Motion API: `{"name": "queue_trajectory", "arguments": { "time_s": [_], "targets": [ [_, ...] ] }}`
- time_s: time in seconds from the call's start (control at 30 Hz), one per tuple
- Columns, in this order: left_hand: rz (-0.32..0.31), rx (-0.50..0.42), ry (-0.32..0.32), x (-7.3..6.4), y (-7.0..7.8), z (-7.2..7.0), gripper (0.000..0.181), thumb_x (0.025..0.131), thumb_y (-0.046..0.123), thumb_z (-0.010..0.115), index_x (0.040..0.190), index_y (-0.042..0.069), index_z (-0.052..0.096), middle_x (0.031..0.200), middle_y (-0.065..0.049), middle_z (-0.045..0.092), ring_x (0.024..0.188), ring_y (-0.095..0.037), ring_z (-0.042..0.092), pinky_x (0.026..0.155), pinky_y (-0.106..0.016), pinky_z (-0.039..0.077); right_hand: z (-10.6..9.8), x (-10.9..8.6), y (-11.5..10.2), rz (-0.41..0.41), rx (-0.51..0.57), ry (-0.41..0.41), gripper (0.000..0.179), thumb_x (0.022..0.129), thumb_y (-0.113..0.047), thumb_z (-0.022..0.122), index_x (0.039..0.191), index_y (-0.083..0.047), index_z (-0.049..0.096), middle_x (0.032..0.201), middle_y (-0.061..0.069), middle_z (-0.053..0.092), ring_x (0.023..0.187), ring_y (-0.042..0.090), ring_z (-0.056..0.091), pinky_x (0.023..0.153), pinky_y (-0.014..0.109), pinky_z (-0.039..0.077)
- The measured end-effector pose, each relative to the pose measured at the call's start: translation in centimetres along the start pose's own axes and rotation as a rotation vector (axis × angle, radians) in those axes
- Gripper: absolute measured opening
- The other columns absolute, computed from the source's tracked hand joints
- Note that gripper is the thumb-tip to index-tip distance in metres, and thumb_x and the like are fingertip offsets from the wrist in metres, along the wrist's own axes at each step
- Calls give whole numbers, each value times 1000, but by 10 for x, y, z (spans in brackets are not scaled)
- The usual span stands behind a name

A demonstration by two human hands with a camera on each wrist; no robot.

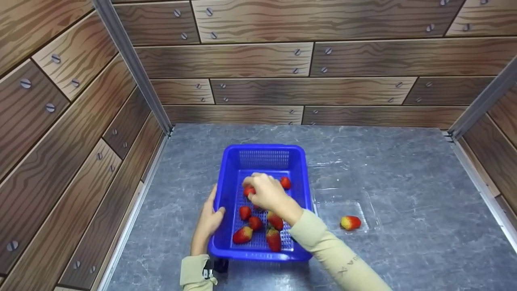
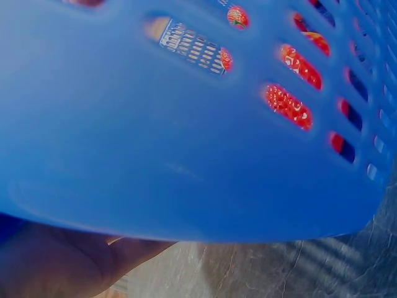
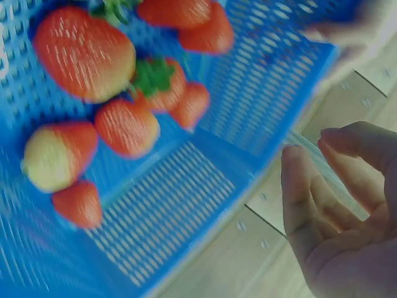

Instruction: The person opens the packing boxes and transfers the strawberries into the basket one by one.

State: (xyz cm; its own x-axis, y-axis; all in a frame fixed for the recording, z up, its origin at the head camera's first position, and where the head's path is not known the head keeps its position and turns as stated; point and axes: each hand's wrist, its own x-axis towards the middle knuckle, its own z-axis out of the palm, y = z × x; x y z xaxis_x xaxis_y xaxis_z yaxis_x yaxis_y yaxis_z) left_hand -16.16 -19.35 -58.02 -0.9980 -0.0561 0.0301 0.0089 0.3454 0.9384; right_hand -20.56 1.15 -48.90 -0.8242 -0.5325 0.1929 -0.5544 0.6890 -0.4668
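A blue plastic basket [image 1: 258, 255] with perforated walls holds several strawberries [image 1: 242, 235]. At its left side my left hand [image 1: 209, 221] grips the wall, the thumb over the rim and the other fingers outside. The left wrist view is mostly filled by the basket's wall [image 2: 155, 136], with red fruit showing through the slots. My right hand [image 1: 266, 193] hangs over the basket, near a strawberry [image 1: 249, 191] partly covered by it in the head view. In the right wrist view the right hand's fingers are bent loosely, with nothing between thumb and fingertips.
Right of the basket lies a clear plastic container [image 1: 373, 210] with one red and yellow strawberry [image 1: 350, 222] in it. Both stand on a grey marbled table [image 1: 420, 182]. Wood-patterned panels [image 1: 258, 60] wall the back and sides.
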Motion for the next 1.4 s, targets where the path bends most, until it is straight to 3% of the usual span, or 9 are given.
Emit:
{"name": "queue_trajectory", "arguments": {
  "time_s": [0.17,0.37,0.67,1.1,1.3,1.4],
  "targets": [
    [13,34,14,-2,-1,-1,76,81,-12,51,153,-3,29,150,-31,38,131,-46,44,109,-57,36,-26,-6,-2,-12,-2,72,24,78,-8,72,101,-11,76,89,5,71,77,24,68,63,40,57],
    [-6,57,15,-1,2,-1,76,82,-11,52,154,0,30,150,-30,38,131,-46,44,108,-57,37,-51,-14,0,10,5,100,26,77,-8,68,102,-13,76,86,2,71,74,19,65,59,37,54],
    [-12,50,15,-1,1,0,77,82,-11,52,154,1,30,151,-30,36,131,-48,44,108,-58,37,-76,-30,17,58,-13,168,23,78,-8,70,100,-12,77,86,4,73,74,19,66,59,37,54],
    [6,44,8,-1,2,-1,77,80,-11,52,154,-1,29,152,-30,35,133,-47,42,110,-57,35,-89,-75,64,206,-35,197,21,80,-15,72,101,-12,76,84,2,72,71,20,65,61,40,54],
    [0,25,9,-1,2,-1,77,81,-12,51,154,-1,28,150,-32,37,129,-48,45,108,-58,38,-85,-101,92,285,-17,213,23,80,-13,70,101,-11,76,86,2,74,68,18,64,58,38,53],
    [-7,38,7,-1,2,0,77,82,-12,52,154,1,29,148,-33,39,128,-48,46,106,-58,40,-80,-117,108,331,-28,194,26,78,-11,70,103,-10,75,91,7,74,74,24,66,61,42,55]
  ]
}}
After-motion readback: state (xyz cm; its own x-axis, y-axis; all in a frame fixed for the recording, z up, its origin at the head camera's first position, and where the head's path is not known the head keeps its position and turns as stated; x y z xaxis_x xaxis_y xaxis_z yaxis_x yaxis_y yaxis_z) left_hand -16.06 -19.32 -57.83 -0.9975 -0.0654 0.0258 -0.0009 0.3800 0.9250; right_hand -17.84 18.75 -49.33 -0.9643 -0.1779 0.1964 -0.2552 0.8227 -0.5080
